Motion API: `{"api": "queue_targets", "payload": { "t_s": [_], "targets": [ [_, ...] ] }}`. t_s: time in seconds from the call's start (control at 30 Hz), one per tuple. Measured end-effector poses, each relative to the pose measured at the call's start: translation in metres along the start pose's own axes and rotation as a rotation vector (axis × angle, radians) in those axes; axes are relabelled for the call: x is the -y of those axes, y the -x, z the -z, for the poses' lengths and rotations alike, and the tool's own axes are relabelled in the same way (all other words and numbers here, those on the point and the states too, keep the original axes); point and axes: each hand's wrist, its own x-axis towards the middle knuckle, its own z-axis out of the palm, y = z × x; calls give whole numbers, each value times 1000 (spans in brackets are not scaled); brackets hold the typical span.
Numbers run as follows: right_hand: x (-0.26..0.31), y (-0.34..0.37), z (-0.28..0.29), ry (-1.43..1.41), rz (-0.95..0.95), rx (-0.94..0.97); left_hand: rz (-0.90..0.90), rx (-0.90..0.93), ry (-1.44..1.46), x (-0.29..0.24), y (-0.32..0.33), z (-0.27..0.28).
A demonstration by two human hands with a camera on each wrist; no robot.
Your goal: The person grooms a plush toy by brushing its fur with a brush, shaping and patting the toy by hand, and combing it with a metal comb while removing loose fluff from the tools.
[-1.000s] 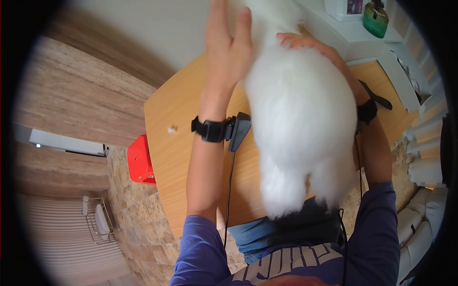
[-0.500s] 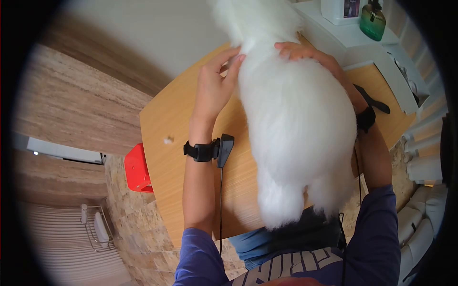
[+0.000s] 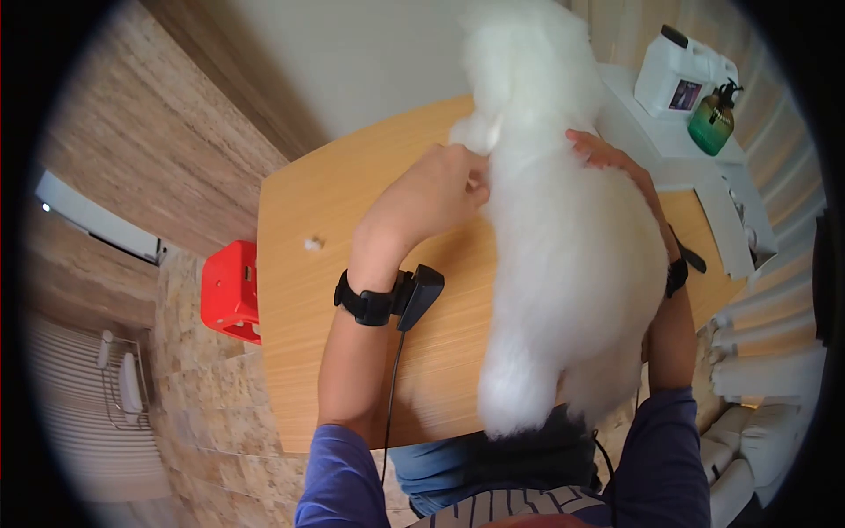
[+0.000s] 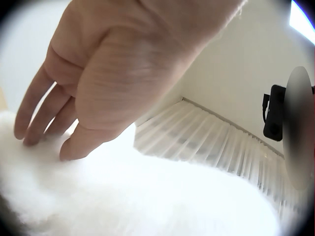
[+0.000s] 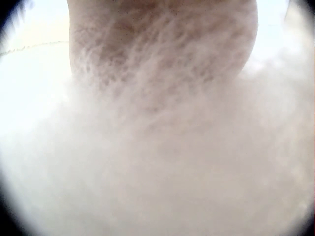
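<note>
A white, fluffy dog (image 3: 563, 238) stands on the wooden table, its rear toward the person and its head at the far side. My left hand (image 3: 431, 194) is at the dog's left shoulder. In the left wrist view, the fingertips of that left hand (image 4: 113, 73) touch the white fur (image 4: 147, 196), fingers loosely extended and thumb apart from them. On the dog's right shoulder rests my right hand (image 3: 612, 157), its fingers spread on the coat. In the right wrist view, long fur (image 5: 162, 167) covers the lower part of the right hand (image 5: 162, 39).
A small white tuft (image 3: 313, 244) lies on the table (image 3: 343, 343). Beyond the dog's right side are a black-handled tool (image 3: 691, 253), a green spray bottle (image 3: 711, 119) and a white jug (image 3: 673, 79) on a white ledge. A red stool (image 3: 231, 290) stands to the left.
My left hand has come down from beside the dog's neck to its left shoulder. The right hand stays on the dog's right shoulder. The head view has shifted a little.
</note>
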Motion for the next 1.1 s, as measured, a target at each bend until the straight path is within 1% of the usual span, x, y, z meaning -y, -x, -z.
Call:
{"api": "queue_targets", "payload": {
  "t_s": [0.03,0.07,0.13,0.17,0.2,0.23,0.27,0.33,0.37,0.4,0.47,0.5,0.57,0.6,0.67,0.7,0.77,0.8,0.87,0.9,0.97,1.03,1.1],
  "targets": [
    [-2,0,0,13,-4,15,48,52,-61,-4,5,-2],
    [-6,1,1,-16,24,2,47,39,-43,-9,9,-2],
    [-14,0,2,-29,47,7,-8,217,-265,-24,16,0],
    [-18,0,3,-24,52,-4,-14,202,-247,-22,17,-3],
    [-20,0,5,-18,57,-19,-58,198,-204,-17,18,-6],
    [-20,-2,4,-4,105,0,-107,194,-162,-14,18,-6],
    [-19,-2,5,19,102,6,-123,182,-148,-12,19,-4],
    [-17,-4,5,59,179,35,-139,40,-109,-15,21,5],
    [-11,-1,2,-22,62,0,-67,26,-44,-24,24,14],
    [-11,-1,3,-3,63,4,-80,15,-34,-29,23,15],
    [-13,-1,3,-5,82,30,-214,-506,85,-36,21,16],
    [-12,-1,1,11,84,35,-222,-516,95,-39,19,14],
    [-6,0,-4,20,109,43,-237,-675,190,-48,15,7],
    [-1,1,-10,32,110,49,-243,-684,199,-53,13,-2],
    [11,1,-26,10,-66,-118,-387,-511,197,-53,11,-24],
    [13,2,-25,21,-65,-109,-390,-522,204,-47,7,-26],
    [12,3,-21,271,37,-78,-364,-184,157,-35,2,-25],
    [12,4,-21,281,43,-79,-374,-190,157,-32,2,-23],
    [8,4,-23,80,45,-161,-384,-135,182,-30,4,-19],
    [-1,2,-18,86,56,-160,-392,-144,177,-30,5,-19],
    [-18,-5,-1,-68,207,-272,-378,-159,151,-31,8,-20],
    [0,-26,0,-70,262,-451,-367,-160,117,-32,9,-16],
    [26,-54,4,-25,396,-516,-345,-146,90,-32,13,-13]
  ]
}}
